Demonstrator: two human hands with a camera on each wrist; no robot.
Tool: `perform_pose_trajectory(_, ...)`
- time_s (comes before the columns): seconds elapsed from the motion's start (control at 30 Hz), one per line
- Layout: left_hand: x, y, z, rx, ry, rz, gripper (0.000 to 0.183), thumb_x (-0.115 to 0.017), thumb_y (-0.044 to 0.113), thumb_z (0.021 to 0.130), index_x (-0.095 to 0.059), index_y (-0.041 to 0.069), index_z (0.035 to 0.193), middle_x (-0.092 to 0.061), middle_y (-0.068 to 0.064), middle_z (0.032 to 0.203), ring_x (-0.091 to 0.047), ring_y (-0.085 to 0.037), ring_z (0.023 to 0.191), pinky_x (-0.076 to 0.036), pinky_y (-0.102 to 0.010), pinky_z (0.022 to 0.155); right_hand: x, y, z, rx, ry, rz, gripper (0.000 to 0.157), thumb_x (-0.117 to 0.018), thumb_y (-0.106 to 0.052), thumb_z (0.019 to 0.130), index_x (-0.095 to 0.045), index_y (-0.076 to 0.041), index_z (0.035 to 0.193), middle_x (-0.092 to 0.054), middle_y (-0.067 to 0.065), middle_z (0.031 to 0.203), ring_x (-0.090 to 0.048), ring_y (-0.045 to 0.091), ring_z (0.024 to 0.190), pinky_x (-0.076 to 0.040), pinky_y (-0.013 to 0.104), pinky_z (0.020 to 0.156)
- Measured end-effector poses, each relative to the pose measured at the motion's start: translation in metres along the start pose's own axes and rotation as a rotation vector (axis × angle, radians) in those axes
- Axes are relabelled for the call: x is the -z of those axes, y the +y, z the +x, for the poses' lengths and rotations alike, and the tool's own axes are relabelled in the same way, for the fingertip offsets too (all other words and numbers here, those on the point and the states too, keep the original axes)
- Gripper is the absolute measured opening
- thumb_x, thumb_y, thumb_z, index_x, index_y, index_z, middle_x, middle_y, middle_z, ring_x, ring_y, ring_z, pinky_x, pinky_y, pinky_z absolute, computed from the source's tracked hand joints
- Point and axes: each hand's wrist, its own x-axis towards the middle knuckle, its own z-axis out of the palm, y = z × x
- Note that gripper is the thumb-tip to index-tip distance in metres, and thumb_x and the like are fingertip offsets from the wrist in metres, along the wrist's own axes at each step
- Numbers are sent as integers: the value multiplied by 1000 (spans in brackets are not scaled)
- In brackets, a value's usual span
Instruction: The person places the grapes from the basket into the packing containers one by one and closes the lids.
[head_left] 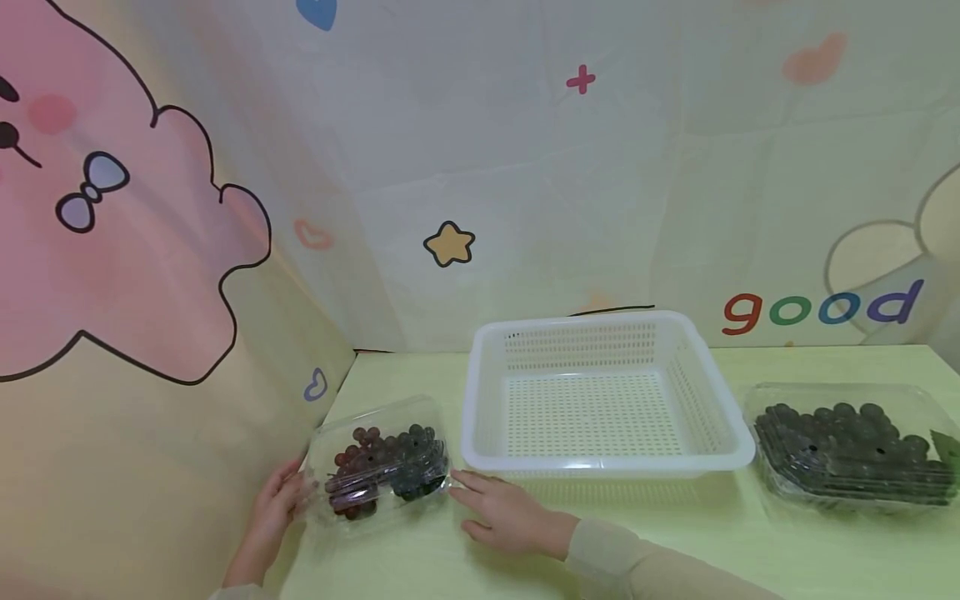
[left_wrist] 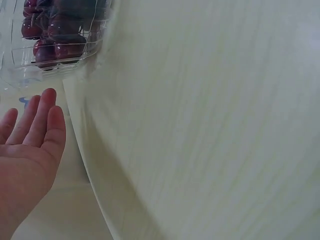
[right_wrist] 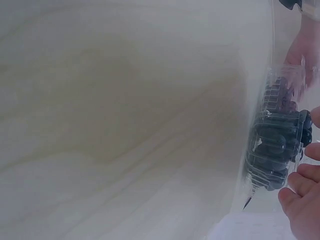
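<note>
A clear plastic clamshell box (head_left: pixel 322 446) lies on the left of the table, slightly turned, with red and dark grapes (head_left: pixel 390 462) inside. At its left end is my left hand (head_left: pixel 270 512), fingers extended toward the plastic. The left wrist view shows that hand (left_wrist: pixel 32 145) palm up, fingers nearly straight, just off the box corner. My right hand (head_left: pixel 513 517) reaches the box's right end with fingers extended, at or touching its edge. In the right wrist view the right hand (right_wrist: pixel 306 197) has loosely spread fingers beside the dark grapes (right_wrist: pixel 272 145).
A white plastic basket (head_left: pixel 600 464) with perforated walls and floor stands in the middle of the table. To its right sits a second clear box of dark grapes (head_left: pixel 847 450). A printed cloth (head_left: pixel 562 192) hangs behind and along the left side.
</note>
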Motion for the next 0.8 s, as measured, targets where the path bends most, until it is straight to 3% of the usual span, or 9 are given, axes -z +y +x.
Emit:
perform_pose_trajectory(0.1,2,0,-1,30,-27,-85,51,-34,23,95,-16,4,139,-51,26,90,-54,8,79,-44,-14,72,-1,0,0,-5,0,16,44,-50,-27,87,-48,-5,125,-41,11,136,-41,22,124,-36,31,100)
perform_pose_trajectory(0.17,2,0,-1,26,-64,-110,52,-34,22,95,-14,2,139,-54,27,85,-57,6,80,-45,-16,71,-1,0,0,-8,3,24,44,-50,-27,87,-49,-5,125,-41,11,135,-41,22,123,-36,30,99)
perform_pose_trajectory(0.33,6,-3,-3,-3,-180,-77,52,-32,15,93,-11,-3,138,-56,26,89,-57,3,83,-43,-19,71,-2,0,-1,-21,23,49,43,-51,-25,86,-49,-5,124,-43,11,134,-43,23,122,-37,31,98)
perform_pose_trajectory(0.5,14,-4,-7,26,-324,-60,57,-28,9,89,-1,-5,138,-54,23,92,-54,1,83,-43,-22,72,-2,0,-1,-42,43,88,42,-52,-24,86,-49,-5,124,-44,12,133,-44,24,121,-39,33,97)
perform_pose_trajectory(0.63,17,0,-10,81,-438,-15,61,-32,10,89,4,-4,137,-51,12,103,-51,-3,86,-43,-26,76,-1,0,-2,-54,45,105,42,-52,-23,86,-49,-4,124,-44,12,133,-44,24,121,-39,33,96)
perform_pose_trajectory(0.8,19,2,-13,145,-496,53,65,-39,17,90,1,-2,138,-38,-10,124,-50,-10,92,-42,-31,82,0,-1,-2,-62,47,117,43,-52,-23,86,-49,-4,124,-44,12,133,-44,23,121,-39,32,96)
